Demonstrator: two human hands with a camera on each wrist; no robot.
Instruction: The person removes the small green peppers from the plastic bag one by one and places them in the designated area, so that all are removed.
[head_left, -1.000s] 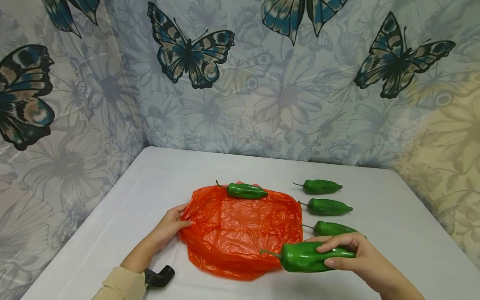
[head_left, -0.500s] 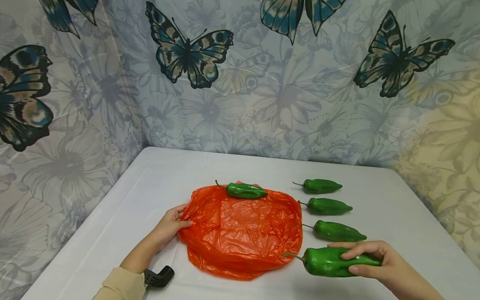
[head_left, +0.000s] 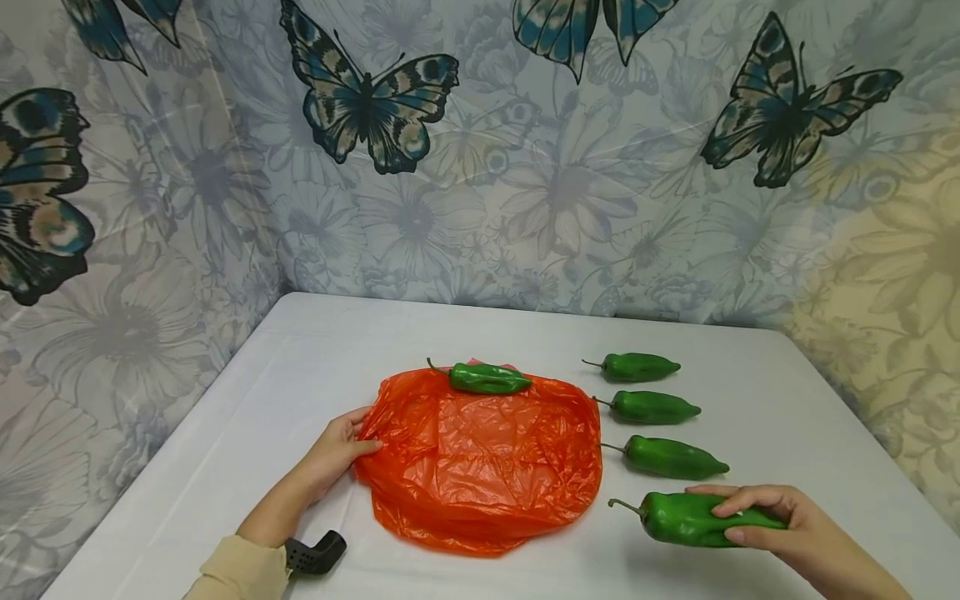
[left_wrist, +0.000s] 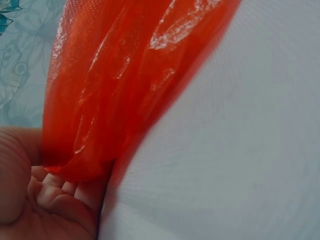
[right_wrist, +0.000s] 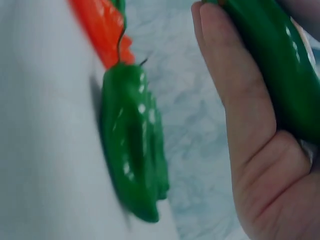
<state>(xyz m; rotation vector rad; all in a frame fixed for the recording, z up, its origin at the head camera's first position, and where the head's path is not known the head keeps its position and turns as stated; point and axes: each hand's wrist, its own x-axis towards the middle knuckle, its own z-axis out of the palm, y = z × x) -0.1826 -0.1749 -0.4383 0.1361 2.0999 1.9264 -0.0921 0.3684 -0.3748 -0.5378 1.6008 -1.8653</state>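
Note:
My left hand [head_left: 333,454] pinches the left edge of a red plastic bag [head_left: 487,467] that lies spread with its mouth open on the table. In the left wrist view the gathered red film runs between thumb and fingers. My right hand [head_left: 780,521] grips a large green pepper [head_left: 690,518] by its tip end, its stem pointing left, just right of the bag's lower right side. The right wrist view shows that pepper [right_wrist: 280,60] lying along the fingers. A smaller green pepper [head_left: 487,379] lies across the bag's far rim.
Three more green peppers lie in a column right of the bag: a far one [head_left: 641,367], a middle one [head_left: 654,407] and a near one [head_left: 675,457]. A black wrist device [head_left: 318,552] sits by the left sleeve. A butterfly-print cloth [head_left: 570,183] hangs behind the white table [head_left: 757,375].
My right hand has moved right with the large pepper, away from over the bag's right edge, uncovering the near pepper in the column. The left hand keeps its hold on the bag.

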